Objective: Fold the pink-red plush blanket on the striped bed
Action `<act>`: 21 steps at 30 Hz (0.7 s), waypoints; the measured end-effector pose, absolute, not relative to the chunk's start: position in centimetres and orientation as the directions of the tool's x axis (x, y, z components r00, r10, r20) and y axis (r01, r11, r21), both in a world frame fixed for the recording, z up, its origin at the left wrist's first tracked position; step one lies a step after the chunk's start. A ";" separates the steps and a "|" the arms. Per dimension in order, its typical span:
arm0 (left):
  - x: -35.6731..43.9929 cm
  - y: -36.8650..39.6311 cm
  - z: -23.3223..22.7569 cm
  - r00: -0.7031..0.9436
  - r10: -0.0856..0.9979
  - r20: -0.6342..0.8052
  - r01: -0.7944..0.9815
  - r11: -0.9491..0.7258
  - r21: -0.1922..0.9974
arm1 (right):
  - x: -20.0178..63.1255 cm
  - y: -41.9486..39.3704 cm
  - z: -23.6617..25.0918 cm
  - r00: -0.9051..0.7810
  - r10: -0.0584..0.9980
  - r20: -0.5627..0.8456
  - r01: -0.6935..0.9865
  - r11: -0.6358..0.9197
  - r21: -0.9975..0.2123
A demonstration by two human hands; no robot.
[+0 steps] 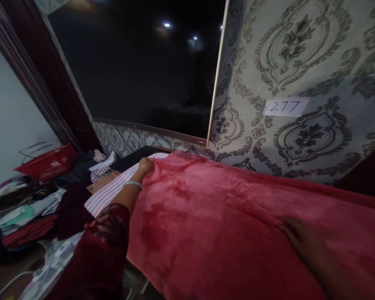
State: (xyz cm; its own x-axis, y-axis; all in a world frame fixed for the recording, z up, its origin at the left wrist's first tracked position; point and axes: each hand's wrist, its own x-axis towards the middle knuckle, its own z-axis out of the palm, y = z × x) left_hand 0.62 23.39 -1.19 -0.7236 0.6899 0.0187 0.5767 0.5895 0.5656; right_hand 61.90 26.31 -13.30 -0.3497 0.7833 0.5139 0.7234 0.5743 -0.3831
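A plush red blanket (206, 233) with lighter and darker patches lies spread before me, with some folds across it. My left hand (146, 165) is closed on its far left edge; a bracelet circles that wrist. Beside this hand, a striped cloth (112, 195) in white, pink and grey lies partly under the blanket. On the right part of the blanket, my right hand (300, 235) has its fingers curled and pinches a raised fold, slightly blurred. What lies beneath the blanket is mostly hidden.
A large dark television screen (143, 66) stands behind the blanket against patterned wallpaper (300, 54). A paper label (286, 107) reads 277. At left are a red bag (50, 162), piled clothes (28, 216) and a white cable (14, 280).
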 end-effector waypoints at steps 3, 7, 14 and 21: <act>-0.8 23.5 -0.6 -0.733 0.672 0.100 0.599 0.570 0.562 | 61.8 26.2 -13.2 -0.349 0.785 0.512 0.721 0.574 -0.388; -1.3 23.4 -0.9 -0.661 0.726 0.187 0.683 0.480 0.550 | 61.8 26.2 -13.3 -0.332 0.791 0.514 0.733 0.559 -0.388; 0.6 21.7 -1.3 -0.210 0.919 0.333 0.952 0.115 0.284 | 62.1 26.2 -13.7 -0.366 0.760 0.537 0.740 0.588 -0.327; 3.9 21.0 -3.0 0.104 0.969 0.224 0.991 -0.120 0.058 | 61.6 26.2 -13.4 -0.384 0.708 0.593 0.719 0.632 -0.288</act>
State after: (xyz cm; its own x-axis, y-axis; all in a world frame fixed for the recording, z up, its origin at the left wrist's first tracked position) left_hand 3.90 20.98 -2.97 0.1042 0.9690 0.2239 0.9911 -0.1199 0.0576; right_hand 61.64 26.17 -13.41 -0.3844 0.7078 0.5926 0.7195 0.6319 -0.2881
